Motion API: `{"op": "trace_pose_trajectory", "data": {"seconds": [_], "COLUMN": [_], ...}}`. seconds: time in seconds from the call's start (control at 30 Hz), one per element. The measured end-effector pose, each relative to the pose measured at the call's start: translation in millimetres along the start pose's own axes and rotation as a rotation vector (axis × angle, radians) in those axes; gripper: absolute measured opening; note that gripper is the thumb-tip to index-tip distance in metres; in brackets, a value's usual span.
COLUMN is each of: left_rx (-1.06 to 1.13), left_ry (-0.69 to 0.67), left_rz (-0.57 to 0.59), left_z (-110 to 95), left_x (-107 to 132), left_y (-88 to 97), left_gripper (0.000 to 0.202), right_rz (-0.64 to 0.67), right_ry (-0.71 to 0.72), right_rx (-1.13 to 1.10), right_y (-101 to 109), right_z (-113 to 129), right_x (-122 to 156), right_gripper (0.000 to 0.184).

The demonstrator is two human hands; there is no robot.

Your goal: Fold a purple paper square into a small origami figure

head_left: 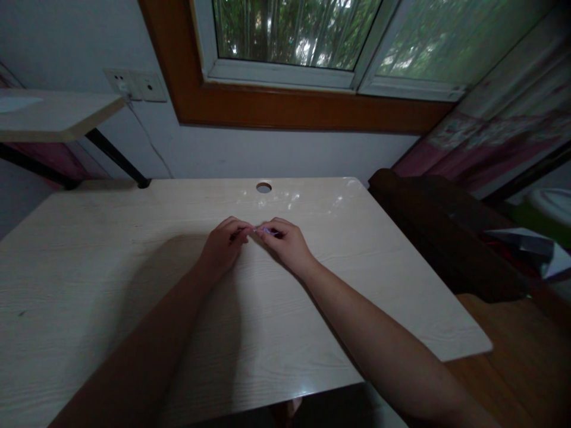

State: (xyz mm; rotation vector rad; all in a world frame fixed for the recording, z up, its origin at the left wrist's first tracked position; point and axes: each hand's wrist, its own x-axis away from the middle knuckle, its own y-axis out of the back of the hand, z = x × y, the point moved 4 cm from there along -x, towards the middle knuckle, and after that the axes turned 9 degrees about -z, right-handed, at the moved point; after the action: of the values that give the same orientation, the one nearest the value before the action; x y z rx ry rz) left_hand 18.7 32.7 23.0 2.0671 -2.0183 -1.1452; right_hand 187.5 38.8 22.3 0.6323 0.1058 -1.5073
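Note:
Both my hands meet at the middle of a pale wooden desk (111, 267). My left hand (224, 242) is curled, its fingertips pinched against those of my right hand (285, 242). Between the fingertips sits a small purple-pink object (264, 230), too small to name. My right fingers are closed round it; the left fingertips touch its near end. Both forearms stretch out over the desk top.
A round cable hole (263, 188) lies in the desk beyond my hands. A raised shelf (53, 113) on black legs stands at the back left, wall sockets (134, 84) behind it. A dark brown piece of furniture (446, 232) flanks the right edge under the window (294, 35).

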Motion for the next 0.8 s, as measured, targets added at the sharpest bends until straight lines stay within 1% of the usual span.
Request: {"op": "trace_pose_trajectory", "data": {"seconds": [0.13, 0.27, 0.4, 0.63, 0.8], "left_rx": [0.003, -0.009, -0.021, -0.018, 0.039], "left_ry": [0.014, 0.022, 0.023, 0.065, 0.104], "left_rz": [-0.012, -0.029, -0.031, -0.05, -0.045], "left_z": [1.9, 2.9, 3.1, 3.1, 5.9], "left_x": [0.6, 0.4, 0.0, 0.2, 0.8], "left_y": [0.0, 0.2, 0.5, 0.3, 0.8], "left_gripper": [0.018, 0.011, 0.011, 0.006, 0.01], "right_rz": [-0.01, 0.0, 0.011, -0.01, -0.034], "right_ry": [-0.001, 0.036, 0.057, 0.111, 0.144], "right_rx": [-0.009, 0.004, 0.026, 0.083, 0.112], "right_y": [1.3, 0.5, -1.2, -1.4, 0.9], "right_z": [-0.7, 0.2, 0.7, 2.1, 5.2], "right_x": [-0.1, 0.2, 1.2, 3.4, 2.4], "right_gripper": [0.012, 0.013, 0.012, 0.012, 0.011]}}
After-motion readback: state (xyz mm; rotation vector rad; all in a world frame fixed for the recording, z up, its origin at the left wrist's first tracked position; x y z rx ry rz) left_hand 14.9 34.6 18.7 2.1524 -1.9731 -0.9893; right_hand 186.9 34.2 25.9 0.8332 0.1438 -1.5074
